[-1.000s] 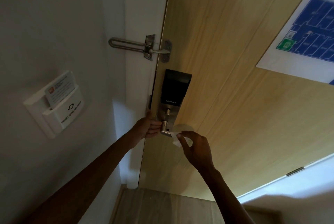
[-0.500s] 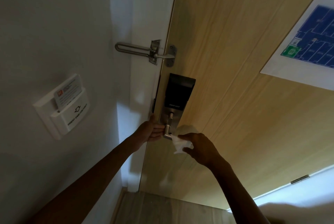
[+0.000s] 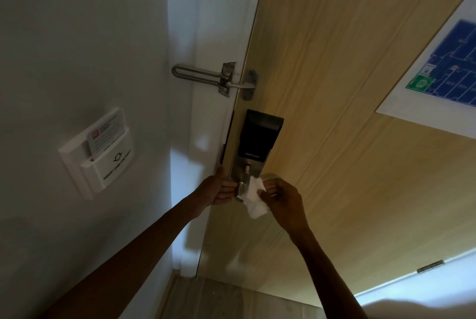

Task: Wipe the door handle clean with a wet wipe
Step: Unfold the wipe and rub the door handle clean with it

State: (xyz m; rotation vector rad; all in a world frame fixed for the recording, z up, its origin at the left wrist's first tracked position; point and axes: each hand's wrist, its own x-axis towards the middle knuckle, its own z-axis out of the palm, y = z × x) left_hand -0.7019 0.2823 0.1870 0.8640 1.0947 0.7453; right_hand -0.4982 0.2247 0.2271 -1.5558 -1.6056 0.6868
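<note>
Right hand (image 3: pixel 284 203) pinched the wet wipe (image 3: pixel 255 196), pressed against the door handle (image 3: pixel 241 187) under the smart lock (image 3: pixel 260 138). Left hand (image 3: pixel 219 190) was curled at the door edge, touching the handle's base; actual grasp unclear. Best bet: wrap wipe round lever, pull along. Frame tight on left, open door face on right.

Your door handle (image 3: pixel 241 188) is a brushed metal lever on the steel plate under the black lock panel; you see it end-on, so its angle is hard to judge. Your wet wipe (image 3: pixel 254 197) is white and crumpled, pinched at its right edge by your right fingertips (image 3: pixel 268 188), pressed against the lever's right side and hanging below them.
</note>
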